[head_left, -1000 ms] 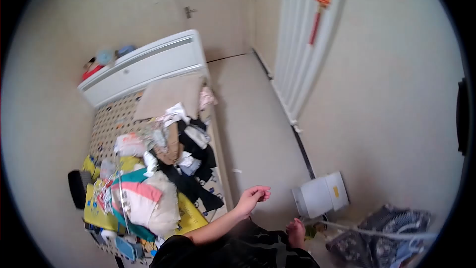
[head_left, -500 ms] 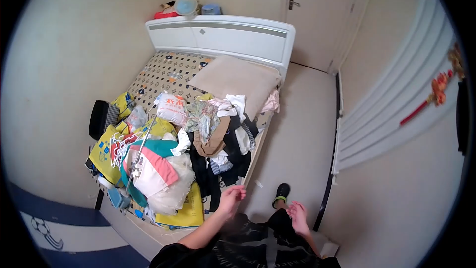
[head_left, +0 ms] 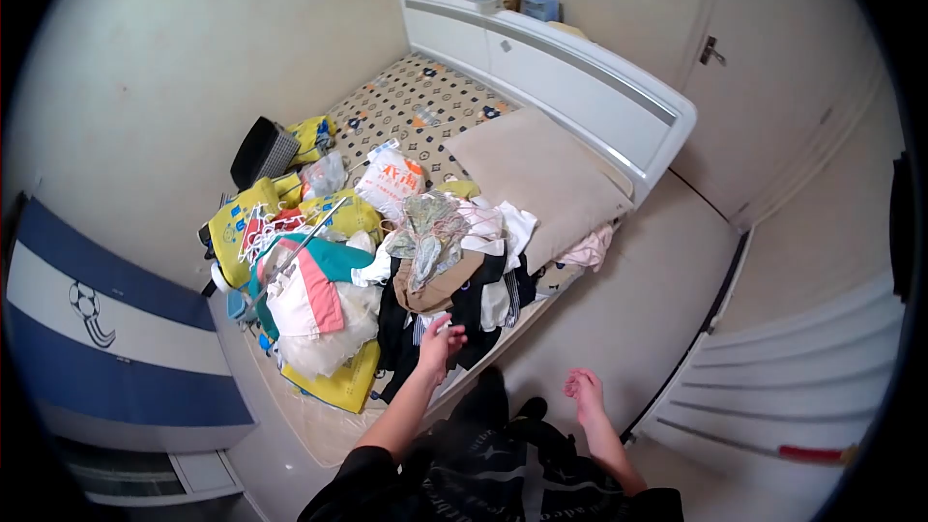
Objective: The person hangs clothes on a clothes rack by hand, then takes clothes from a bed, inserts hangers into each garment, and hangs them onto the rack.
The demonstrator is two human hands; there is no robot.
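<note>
My left hand (head_left: pixel 440 346) hangs over the near edge of the bed, in front of the black clothes (head_left: pixel 470 314), its fingers apart and nothing in them. Lower right, my right hand (head_left: pixel 585 389) is over the floor with its fingers curled loosely; nothing shows in it. Brown cloth (head_left: pixel 437 287) and a thin patterned garment (head_left: pixel 427 227) lie on the heap beyond my left hand. Left of them are a white, pink and green garment (head_left: pixel 307 295), white hangers (head_left: pixel 266 232) and a white plastic bag with orange print (head_left: pixel 391 179).
A beige pillow (head_left: pixel 541 174) lies near the white headboard (head_left: pixel 551 63). A dark basket (head_left: pixel 263 153) and yellow bags (head_left: pixel 242 222) are at the bed's left side. A blue and white cabinet (head_left: pixel 116 329) stands at left, a radiator (head_left: pixel 773 377) at right, a door (head_left: pixel 773 68) behind.
The view has swung left, bringing the bed and cabinet further in. My left hand has come over the bed's edge by the clothes, and both hands are raised further forward.
</note>
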